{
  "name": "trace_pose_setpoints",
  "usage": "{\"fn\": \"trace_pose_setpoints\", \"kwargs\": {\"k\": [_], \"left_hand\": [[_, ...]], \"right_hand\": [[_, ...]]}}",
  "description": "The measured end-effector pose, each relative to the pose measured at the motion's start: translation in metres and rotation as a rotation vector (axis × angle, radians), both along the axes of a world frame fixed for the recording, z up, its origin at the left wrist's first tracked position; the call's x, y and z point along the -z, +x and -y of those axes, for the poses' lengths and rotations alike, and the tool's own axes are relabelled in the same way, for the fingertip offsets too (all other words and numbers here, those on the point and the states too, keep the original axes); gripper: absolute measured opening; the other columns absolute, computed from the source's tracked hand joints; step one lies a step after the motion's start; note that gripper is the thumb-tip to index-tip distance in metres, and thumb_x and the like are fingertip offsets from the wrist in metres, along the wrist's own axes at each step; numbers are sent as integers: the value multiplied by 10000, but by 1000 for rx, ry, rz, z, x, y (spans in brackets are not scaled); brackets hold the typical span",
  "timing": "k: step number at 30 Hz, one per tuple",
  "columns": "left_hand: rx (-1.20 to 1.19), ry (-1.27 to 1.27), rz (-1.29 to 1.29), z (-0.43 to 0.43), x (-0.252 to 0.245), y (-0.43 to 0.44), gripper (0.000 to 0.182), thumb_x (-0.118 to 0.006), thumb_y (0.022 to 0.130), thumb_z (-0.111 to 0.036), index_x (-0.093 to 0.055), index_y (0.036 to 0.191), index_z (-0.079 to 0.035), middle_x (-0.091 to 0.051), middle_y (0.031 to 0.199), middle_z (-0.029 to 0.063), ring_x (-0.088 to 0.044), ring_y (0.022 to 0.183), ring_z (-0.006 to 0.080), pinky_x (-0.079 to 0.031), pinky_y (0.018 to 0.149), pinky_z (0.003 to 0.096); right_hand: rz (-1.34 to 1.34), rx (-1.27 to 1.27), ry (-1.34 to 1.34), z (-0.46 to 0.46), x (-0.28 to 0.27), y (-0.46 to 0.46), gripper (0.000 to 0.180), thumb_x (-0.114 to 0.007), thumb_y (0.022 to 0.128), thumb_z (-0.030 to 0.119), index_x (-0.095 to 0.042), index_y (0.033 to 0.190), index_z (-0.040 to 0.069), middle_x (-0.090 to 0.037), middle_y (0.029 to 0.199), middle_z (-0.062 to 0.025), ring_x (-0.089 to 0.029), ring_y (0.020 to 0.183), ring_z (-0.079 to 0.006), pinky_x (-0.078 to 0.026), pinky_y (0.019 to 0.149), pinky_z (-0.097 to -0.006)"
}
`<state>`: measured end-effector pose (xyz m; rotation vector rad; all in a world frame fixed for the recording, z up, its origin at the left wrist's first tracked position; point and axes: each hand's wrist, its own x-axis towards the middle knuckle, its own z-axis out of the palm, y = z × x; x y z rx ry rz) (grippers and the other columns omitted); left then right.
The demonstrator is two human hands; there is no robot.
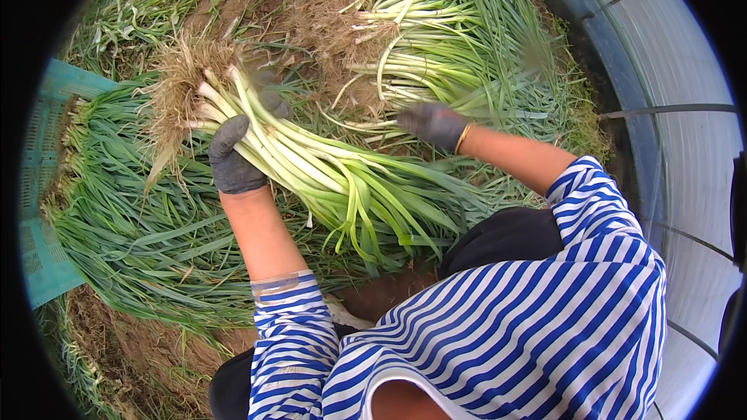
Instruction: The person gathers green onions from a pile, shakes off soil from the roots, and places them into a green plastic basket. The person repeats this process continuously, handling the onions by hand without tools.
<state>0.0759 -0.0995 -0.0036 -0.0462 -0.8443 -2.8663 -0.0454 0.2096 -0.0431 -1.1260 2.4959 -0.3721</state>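
My left hand (233, 157), in a dark grey work glove, grips a bunch of green onions (297, 163) by its white stems. The tangled dry roots (181, 81) point to the upper left, and the green leaves fan out to the lower right. My right hand (435, 123), gloved alike and blurred, is at the lower edge of a long row of green onions (432, 64) lying on the ground; whether its fingers hold a stem cannot be seen clearly.
At the left, a teal plastic crate (44, 256) stands beside a thick layer of green onions (146, 227) with roots towards it. Leaf scraps and brown soil (391, 294) show around me. A curved plastic film wall with ribs (671, 64) bounds the right side.
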Motion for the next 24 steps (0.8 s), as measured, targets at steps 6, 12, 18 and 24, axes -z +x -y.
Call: {"fn": "trace_pose_setpoints", "kwargs": {"k": [6, 12, 18, 24], "left_hand": [[27, 11, -14, -1, -2, -2, 711, -673, 636, -178, -386, 1250, 38, -547, 950, 150, -512, 852, 258, -454, 785, 349], [33, 0, -39, 2, 0, -1, 717, -673, 639, -185, -393, 1256, 50, -566, 972, 167, -534, 872, 281, -460, 806, 361], [4, -47, 53, 1, 0, 2, 720, -671, 661, -212, -378, 1261, 59, -550, 979, 138, -515, 891, 267, -448, 828, 373], [74, -46, 34, 4, 0, 1, 777, -671, 663, -212, -330, 1308, 56, -540, 964, 139, -519, 889, 271, -474, 795, 366]], "right_hand": [[-456, -53, 407, 45, -3, -90, 349, -645, 765, 310, -621, 994, 48, -610, 972, -200, -593, 914, -354, -486, 799, -422], [-412, -76, 172, 31, -4, -80, 375, -656, 727, 250, -582, 1054, 84, -606, 977, -180, -590, 900, -353, -490, 754, -431], [21, 30, 244, 12, -21, -52, 449, -589, 840, 409, -542, 1177, 116, -631, 1001, -179, -605, 920, -340, -464, 810, -401], [517, 74, -345, 34, -88, -38, 398, -650, 834, 265, -556, 1122, 7, -582, 753, -62, -528, 629, -110, -453, 607, -269]]}}
